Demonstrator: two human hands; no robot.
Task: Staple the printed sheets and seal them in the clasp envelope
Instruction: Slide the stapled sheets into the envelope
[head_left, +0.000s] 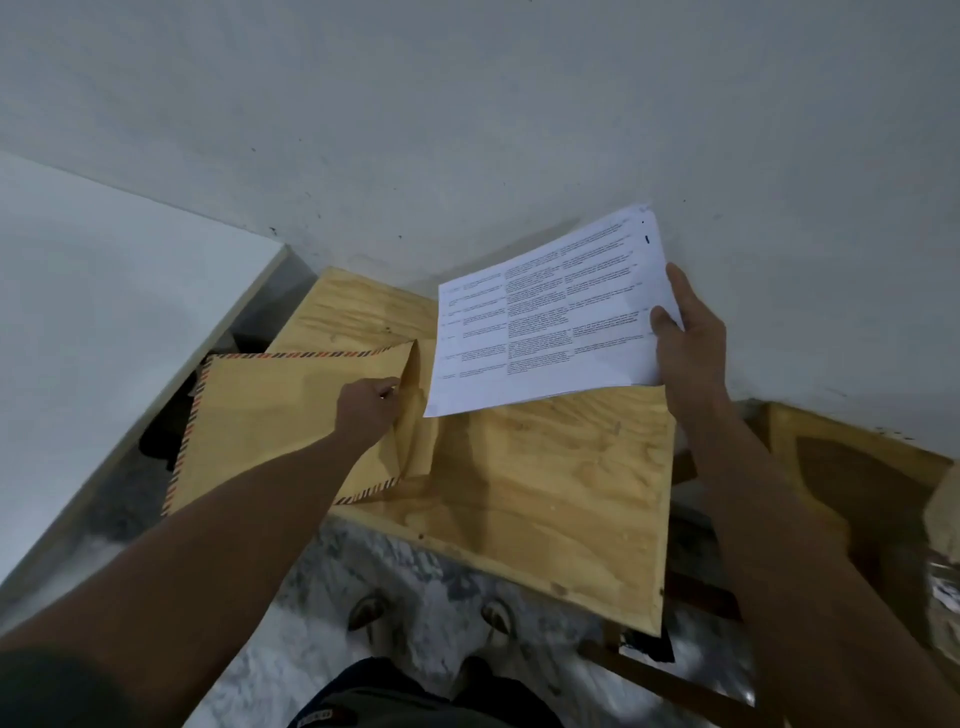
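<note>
A brown clasp envelope (270, 415) with a red-and-black striped border hangs over the left edge of a plywood table (561, 483). My left hand (366, 410) pinches the upper layer at the envelope's mouth on its right end, holding the mouth agape. The printed sheets (545, 322), white with columns of small text, are held in the air above the table's far side. My right hand (685, 332) grips their right edge, thumb on top. The sheets' lower left corner hovers just right of the envelope's mouth, not inside it. No stapler is in view.
A white wall (467, 130) rises directly behind the table. A white panel (93, 291) slopes along the left. A second wooden piece (852, 483) sits at the right. Marbled floor (426, 582) and my feet show below the table's front edge.
</note>
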